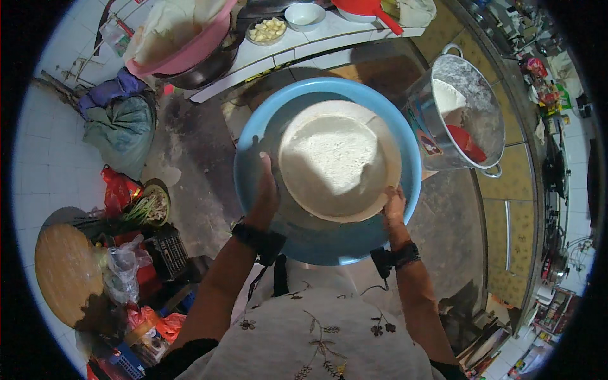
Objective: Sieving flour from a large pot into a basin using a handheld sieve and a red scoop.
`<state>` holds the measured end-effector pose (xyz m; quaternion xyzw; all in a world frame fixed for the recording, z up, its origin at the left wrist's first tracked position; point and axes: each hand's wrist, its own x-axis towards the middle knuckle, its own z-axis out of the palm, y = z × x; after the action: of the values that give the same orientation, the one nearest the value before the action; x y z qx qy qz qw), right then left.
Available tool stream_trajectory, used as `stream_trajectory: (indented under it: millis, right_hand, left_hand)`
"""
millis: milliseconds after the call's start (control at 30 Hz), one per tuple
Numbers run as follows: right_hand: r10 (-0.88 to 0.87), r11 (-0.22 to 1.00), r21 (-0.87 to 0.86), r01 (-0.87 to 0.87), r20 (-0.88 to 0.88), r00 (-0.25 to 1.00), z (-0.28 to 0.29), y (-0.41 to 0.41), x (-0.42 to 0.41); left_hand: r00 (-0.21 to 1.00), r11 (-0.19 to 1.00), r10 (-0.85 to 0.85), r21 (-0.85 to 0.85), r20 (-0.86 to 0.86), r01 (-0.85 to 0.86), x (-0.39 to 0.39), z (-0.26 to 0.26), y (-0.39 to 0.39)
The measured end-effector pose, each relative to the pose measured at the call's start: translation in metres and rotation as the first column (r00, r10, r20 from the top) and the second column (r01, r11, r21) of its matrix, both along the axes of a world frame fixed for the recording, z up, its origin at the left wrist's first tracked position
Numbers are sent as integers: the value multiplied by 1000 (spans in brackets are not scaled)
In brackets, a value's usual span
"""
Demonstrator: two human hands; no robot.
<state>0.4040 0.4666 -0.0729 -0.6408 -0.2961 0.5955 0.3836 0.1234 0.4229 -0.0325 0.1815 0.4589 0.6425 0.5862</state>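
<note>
A round sieve with a pale rim (304, 205) holds white flour (339, 154) over a large blue basin (327, 85). My right hand (395, 204) grips the sieve's rim at its lower right. On the left, my left hand (267, 190) is upright inside the basin, its thumb raised and its palm towards the sieve; a narrow gap seems to part them. The bottom of the basin is in shadow, and its contents cannot be made out.
A tall metal pot (456, 161) with flour and a red scoop (465, 144) stands right of the basin. Beyond, a white tiled ledge (285, 57) bears a dish of peeled garlic cloves (267, 31), a white bowl (305, 16) and a pink basin (171, 61). Bags and a round wooden board (66, 275) lie left.
</note>
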Motion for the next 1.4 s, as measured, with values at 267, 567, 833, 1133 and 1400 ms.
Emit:
stream_trajectory:
  millis: [267, 567, 833, 1133, 1400]
  right_hand:
    - [8, 991, 134, -17, 63, 998, -11, -5, 3]
    - [-54, 999, -10, 53, -40, 998, -7, -15, -1]
    - [-159, 987, 7, 161, -129, 979, -6, -17, 1]
    - [-47, 996, -79, 39, -107, 993, -28, -22, -8]
    - [-29, 996, 78, 30, -19, 999, -33, -5, 8]
  left_hand:
    - [999, 999, -38, -6, -29, 38, -3, 8, -3]
    - [978, 1000, 19, 4, 206, -21, -5, -7, -4]
    - [997, 999, 45, -11, -60, -46, 2, 17, 0]
    - [984, 991, -29, 127, -175, 52, 1, 26, 0]
    - [997, 1000, -19, -12, -77, 18, -5, -8, -1]
